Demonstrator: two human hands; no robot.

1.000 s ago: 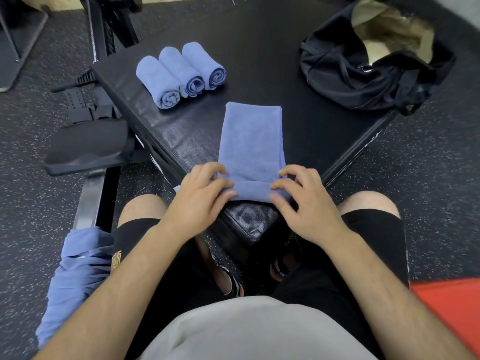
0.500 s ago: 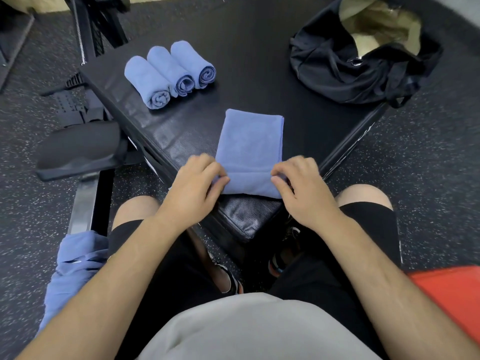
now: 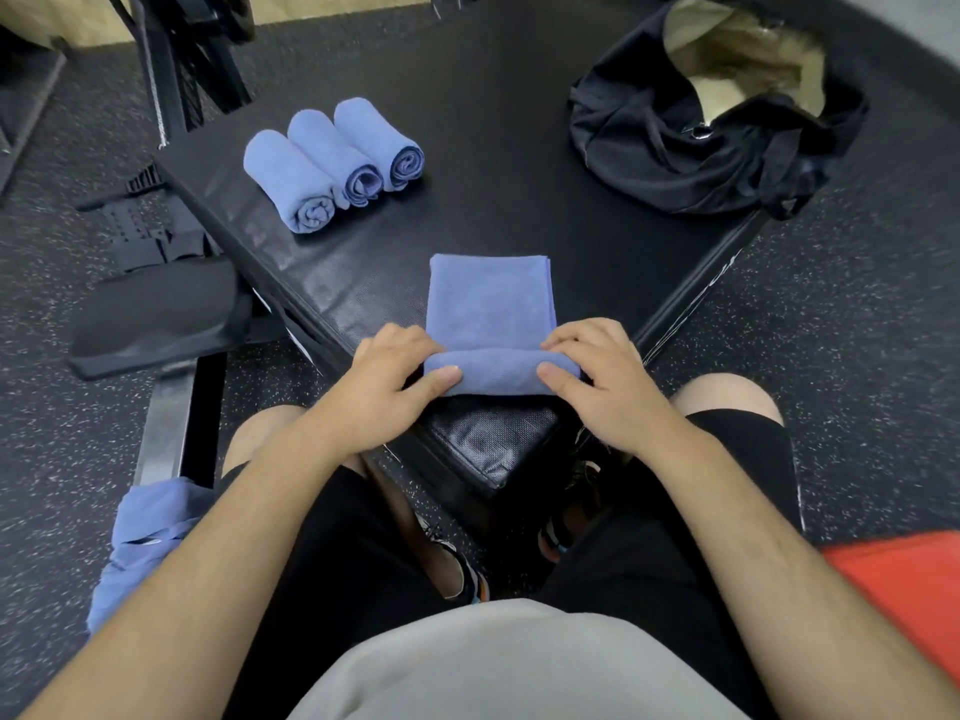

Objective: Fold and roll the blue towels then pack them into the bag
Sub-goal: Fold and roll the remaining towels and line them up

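Your left hand (image 3: 387,389) and right hand (image 3: 597,387) each grip an end of the half-rolled blue towel (image 3: 491,324) at the near corner of the black padded box (image 3: 519,148). Three rolled towels (image 3: 332,163) lie by its left edge, and the open bag (image 3: 691,148) sits at its right corner.

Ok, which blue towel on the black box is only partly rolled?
The blue cloth towel at the near edge: only its near end is rolled, the rest lies flat. The three blue towels at far left are full rolls.
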